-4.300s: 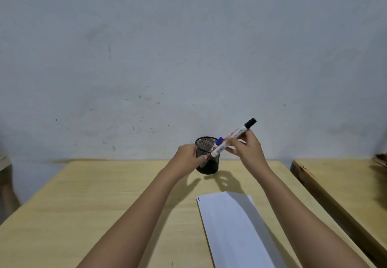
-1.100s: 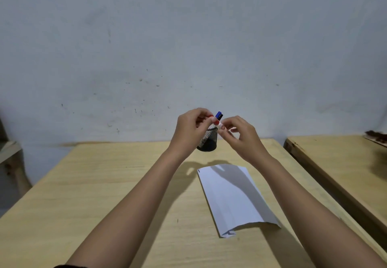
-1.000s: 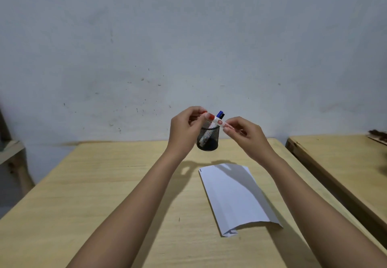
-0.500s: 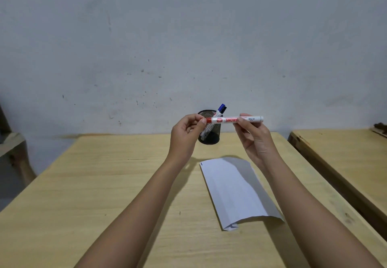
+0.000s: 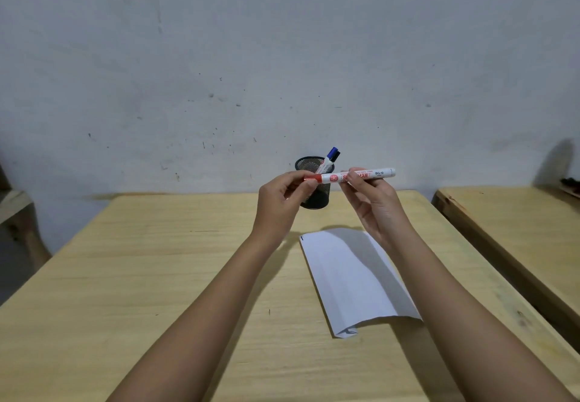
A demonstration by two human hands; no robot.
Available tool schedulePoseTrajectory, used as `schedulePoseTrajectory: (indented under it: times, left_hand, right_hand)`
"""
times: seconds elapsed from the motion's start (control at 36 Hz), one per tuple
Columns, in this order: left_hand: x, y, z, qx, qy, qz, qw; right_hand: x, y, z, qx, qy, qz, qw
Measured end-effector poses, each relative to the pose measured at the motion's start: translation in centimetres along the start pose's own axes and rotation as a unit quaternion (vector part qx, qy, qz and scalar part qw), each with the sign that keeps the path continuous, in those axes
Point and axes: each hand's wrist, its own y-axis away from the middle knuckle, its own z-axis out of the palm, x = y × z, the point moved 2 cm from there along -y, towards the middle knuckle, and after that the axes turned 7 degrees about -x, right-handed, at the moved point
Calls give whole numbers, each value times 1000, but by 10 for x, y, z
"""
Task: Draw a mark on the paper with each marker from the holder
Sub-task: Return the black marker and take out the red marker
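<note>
the white red-capped marker (image 5: 354, 176) lies level above the wooden table (image 5: 131, 276), right hand (image 5: 373, 203) gripping its barrel, left hand (image 5: 279, 200) pinching the cap — best pulled straight off, barrel steady, then down to the white paper sheet (image 5: 354, 276) — the black mesh holder (image 5: 314, 188) behind.

Head-height, facing wall (perhaps tilted down)

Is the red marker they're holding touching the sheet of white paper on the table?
Apart. The head view shows the white-barrelled red marker held level in both hands, in front of the black mesh holder, well above the white paper lying flat on the wooden table.
</note>
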Motion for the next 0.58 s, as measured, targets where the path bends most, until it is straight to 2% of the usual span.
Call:
schedulePoseTrajectory:
  times: [0.14, 0.28, 0.33, 0.39, 0.47, 0.58]
  left_hand:
    - [-7, 2, -1, 13, 34, -14, 999]
    - [-17, 1, -3, 27, 75, -72, 994]
    - [-25, 1, -9, 41, 104, -115, 987]
    - [-34, 3, -17, 57, 120, -162, 978]
    - [-47, 10, -25, 60, 49, -215, 974]
    - [-57, 19, -32, 70, -92, -234, 965]
  right_hand:
    - [0, 0, 3, -22, 14, -7, 1000]
    - [-1, -1, 3, -42, 47, -27, 998]
    - [-1, -3, -1, -26, 37, -46, 998]
    - [1, -6, -9, 23, 10, -63, 998]
    - [8, -7, -20, 92, 2, -64, 994]
    - [22, -6, -26, 127, 25, -38, 991]
